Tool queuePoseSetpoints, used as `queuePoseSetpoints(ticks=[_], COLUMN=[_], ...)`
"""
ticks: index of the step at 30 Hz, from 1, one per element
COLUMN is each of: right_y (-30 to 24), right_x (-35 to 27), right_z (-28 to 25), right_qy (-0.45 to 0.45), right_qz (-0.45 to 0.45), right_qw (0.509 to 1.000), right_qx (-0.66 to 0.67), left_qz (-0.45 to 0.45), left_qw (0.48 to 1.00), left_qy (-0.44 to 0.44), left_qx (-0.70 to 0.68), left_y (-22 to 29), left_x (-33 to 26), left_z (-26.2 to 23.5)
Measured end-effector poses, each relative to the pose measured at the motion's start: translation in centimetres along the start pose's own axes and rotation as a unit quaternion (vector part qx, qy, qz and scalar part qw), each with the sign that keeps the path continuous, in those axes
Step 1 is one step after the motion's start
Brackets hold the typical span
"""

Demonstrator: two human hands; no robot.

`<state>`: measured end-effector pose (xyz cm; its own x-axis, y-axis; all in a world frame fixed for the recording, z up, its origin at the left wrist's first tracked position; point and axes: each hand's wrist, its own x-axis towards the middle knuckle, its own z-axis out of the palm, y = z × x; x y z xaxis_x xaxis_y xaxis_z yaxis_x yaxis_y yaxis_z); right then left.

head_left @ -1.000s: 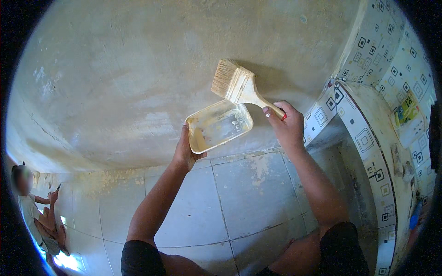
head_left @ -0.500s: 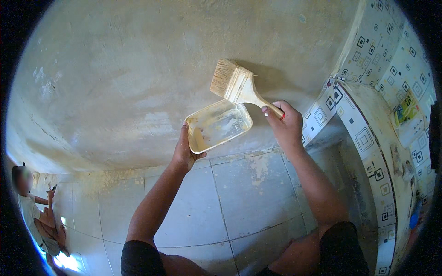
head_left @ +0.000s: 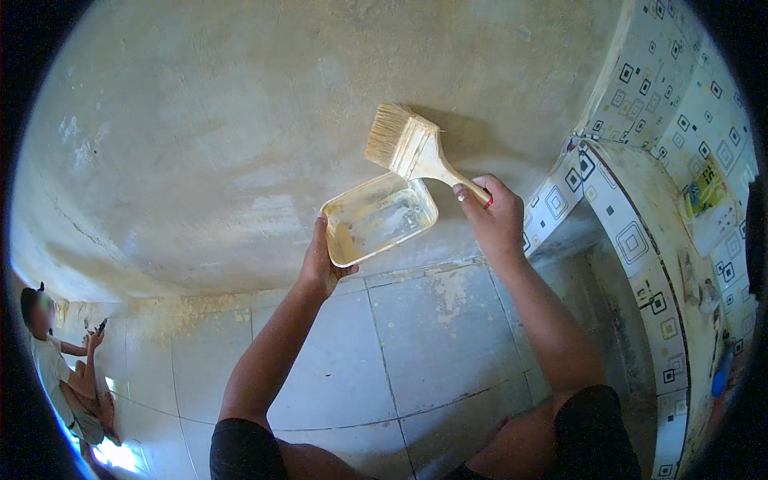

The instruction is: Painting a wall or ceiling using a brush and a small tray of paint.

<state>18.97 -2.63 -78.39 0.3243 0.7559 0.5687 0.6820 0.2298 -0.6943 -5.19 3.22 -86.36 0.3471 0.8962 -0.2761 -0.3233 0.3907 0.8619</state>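
My left hand point(head_left: 322, 260) is closed on the near left side of a shallow plastic tub point(head_left: 382, 218), held tilted in front of the wall. Pale residue smears the tub's inside. My right hand point(head_left: 496, 216) grips the handle of a wide paintbrush point(head_left: 420, 148), its tan bristles pointing up and left. The brush's ferrule and neck are coated in cream paint and lie just over the tub's far rim; I cannot tell whether they touch it.
A patchy beige wall point(head_left: 240, 136) rises ahead, meeting a tiled floor point(head_left: 320, 368) spotted with paint. On the right stands a ledge covered in square-patterned paper point(head_left: 632, 240), with a yellow-green packet point(head_left: 708, 192) on it. Another person point(head_left: 68, 368) sits at far left, holding something dark.
My hands, the brush and the tub have hardly moved. At far left, the other person's hand and the dark thing in it have shifted slightly to the right.
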Motion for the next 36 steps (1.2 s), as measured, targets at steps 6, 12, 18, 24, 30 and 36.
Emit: queuePoseSetpoints(ticks=[6, 12, 18, 24, 30, 36], right_y=[-0.2, -0.5, -0.5, 0.3, 0.5, 0.4], right_x=[0.0, 0.1, 0.0, 0.0, 0.2, 0.0], right_z=[0.0, -0.1, -0.2, -0.8, -1.5, -1.5], right_qy=[-0.002, -0.009, 0.003, 0.006, 0.026, 0.023], right_qz=[0.007, 0.009, -0.007, -0.039, -0.097, -0.121], right_qw=[1.0, 1.0, 1.0, 0.999, 0.995, 0.992], right_qx=[-0.013, -0.018, -0.008, -0.014, -0.001, 0.014], left_qz=[-0.007, -0.016, -0.012, 0.001, 0.01, -0.015], left_qw=[1.0, 1.0, 1.0, 1.0, 1.0, 1.0], left_qy=[0.007, 0.008, 0.003, 0.024, 0.007, 0.012], left_qx=[0.0, 0.021, 0.026, -0.005, -0.002, -0.001], left_y=[-0.1, -0.1, 0.2, 0.2, 0.2, -0.4], left_x=[0.1, 0.2, -0.3, -0.2, -0.7, -0.3], left_z=[-0.2, -0.6, 0.0, 0.0, 0.2, -0.3])
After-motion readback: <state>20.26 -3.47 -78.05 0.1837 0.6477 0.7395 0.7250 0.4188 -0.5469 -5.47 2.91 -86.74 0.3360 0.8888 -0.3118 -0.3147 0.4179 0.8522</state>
